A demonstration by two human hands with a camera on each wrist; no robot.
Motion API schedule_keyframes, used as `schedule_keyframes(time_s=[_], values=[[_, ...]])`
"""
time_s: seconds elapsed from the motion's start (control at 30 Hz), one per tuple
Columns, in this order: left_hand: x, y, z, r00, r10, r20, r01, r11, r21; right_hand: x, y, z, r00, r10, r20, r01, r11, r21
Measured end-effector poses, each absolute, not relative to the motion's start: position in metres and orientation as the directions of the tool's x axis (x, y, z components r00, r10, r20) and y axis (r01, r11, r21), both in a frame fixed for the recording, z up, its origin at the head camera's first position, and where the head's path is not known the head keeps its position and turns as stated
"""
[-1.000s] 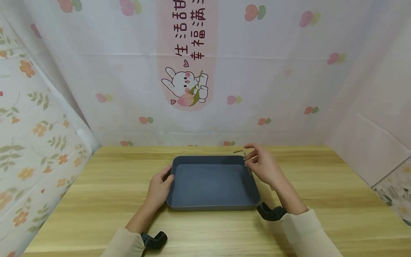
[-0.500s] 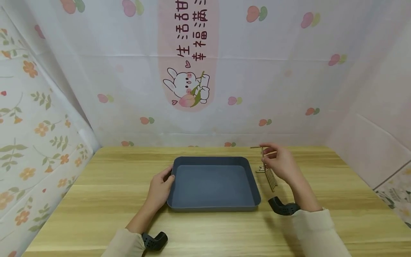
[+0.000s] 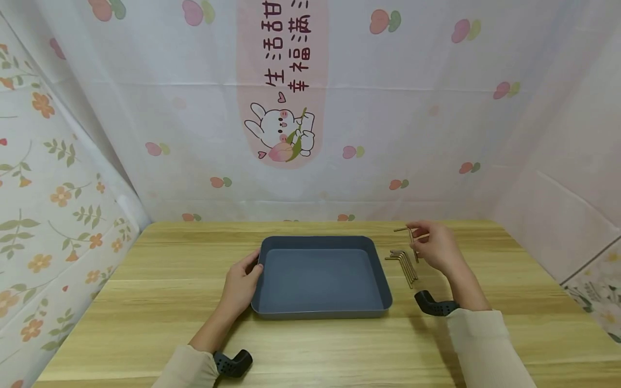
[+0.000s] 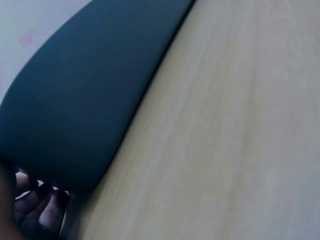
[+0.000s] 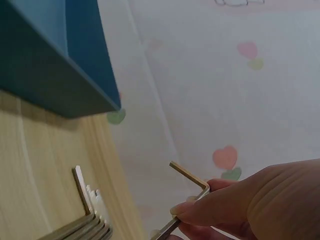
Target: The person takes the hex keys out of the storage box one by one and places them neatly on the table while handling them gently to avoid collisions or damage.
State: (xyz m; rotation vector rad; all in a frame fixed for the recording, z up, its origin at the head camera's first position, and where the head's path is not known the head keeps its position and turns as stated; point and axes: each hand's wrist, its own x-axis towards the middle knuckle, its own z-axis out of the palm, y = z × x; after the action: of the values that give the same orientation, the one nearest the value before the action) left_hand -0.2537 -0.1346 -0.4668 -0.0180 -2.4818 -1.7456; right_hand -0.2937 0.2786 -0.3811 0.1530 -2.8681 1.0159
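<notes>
A dark blue-grey rectangular tray (image 3: 320,283) lies on the wooden table. My left hand (image 3: 240,283) grips its left wall, the thumb at the rim; in the left wrist view the curled fingers (image 4: 50,212) show under the tray's corner. To the right of the tray, my right hand (image 3: 436,248) pinches an L-shaped hex key (image 5: 190,175) by its long arm, raised above the table with its short arm pointing left. Several more brass-coloured hex keys (image 3: 406,268) lie nested in a row between the tray and my right hand.
The wooden table (image 3: 184,280) stretches out on both sides of the tray. A patterned white cloth (image 3: 194,124) hangs along its back edge, and more cloth hangs at the left and right. Each wrist carries a black camera mount (image 3: 434,304).
My right hand has moved right with the hex key, from the tray's right rim to past the row of hex keys, uncovering them. The left hand has stayed on the tray.
</notes>
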Motion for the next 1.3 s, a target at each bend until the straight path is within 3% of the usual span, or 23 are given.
schedule_keyframes(time_s=[0.5,1.3], values=[[-0.253,-0.135,-0.466,-0.993,-0.059,0.099,0.072,0.349,0.934,-0.304,0.292,-0.409,-0.994,-0.066,0.086,-0.100,0.873,-0.478],[-0.254,-0.135,-0.466,-0.994,-0.058,0.088,0.063,0.347,0.936,-0.304,0.290,-0.414,-0.997,-0.047,-0.067,-0.007,0.866,-0.500]])
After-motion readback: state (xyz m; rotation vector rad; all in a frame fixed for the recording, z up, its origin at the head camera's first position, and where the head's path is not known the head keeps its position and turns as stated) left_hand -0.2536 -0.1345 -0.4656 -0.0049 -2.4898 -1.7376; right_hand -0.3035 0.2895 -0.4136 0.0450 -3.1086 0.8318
